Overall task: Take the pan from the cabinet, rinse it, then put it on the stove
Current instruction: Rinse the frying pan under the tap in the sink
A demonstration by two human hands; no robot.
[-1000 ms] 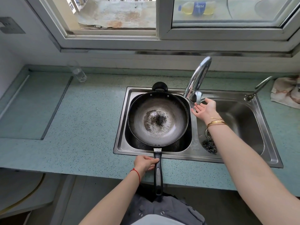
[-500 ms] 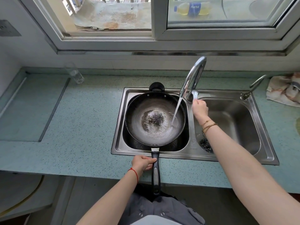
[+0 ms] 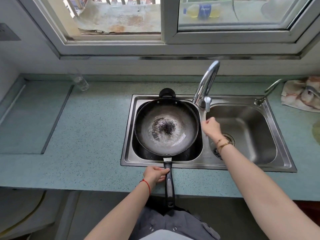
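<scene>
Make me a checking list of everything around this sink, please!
Surface: speckled green counter with a steel two-bowl sink.
Job's things: pan sits in the left bowl, dark patch in its middle; tap shows no water stream.
Clutter: glass at the back, cloth far right, scrubber in the right bowl.
Hands: left hand grips the pan handle; right hand, fingers curled, holds nothing, near the tap.
Cables: nothing seen for sure; a yellow line curves under the counter.
Surroundings: window behind, bottle lying outside.
</scene>
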